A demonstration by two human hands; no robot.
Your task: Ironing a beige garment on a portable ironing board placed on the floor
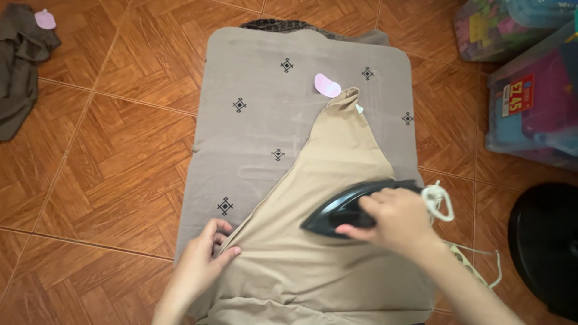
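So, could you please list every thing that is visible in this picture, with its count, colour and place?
beige cloth garment: one, beige, spread on the pad, narrow end pointing away
black electric iron: one, black, on the garment, near the pad's right edge
grey padded ironing mat with black diamond marks: one, grey, on the floor, centre
pink oval tag: one, pink, at the garment's narrow end
white iron cord: one, white, right of the iron
olive cloth: one, olive, upper left on the floor
clear plastic storage boxes: at least two, upper right
black round object: one, right edge
brown tiled floor: everywhere beneath
left hand: pinches the garment's left edge
right hand: grips the iron
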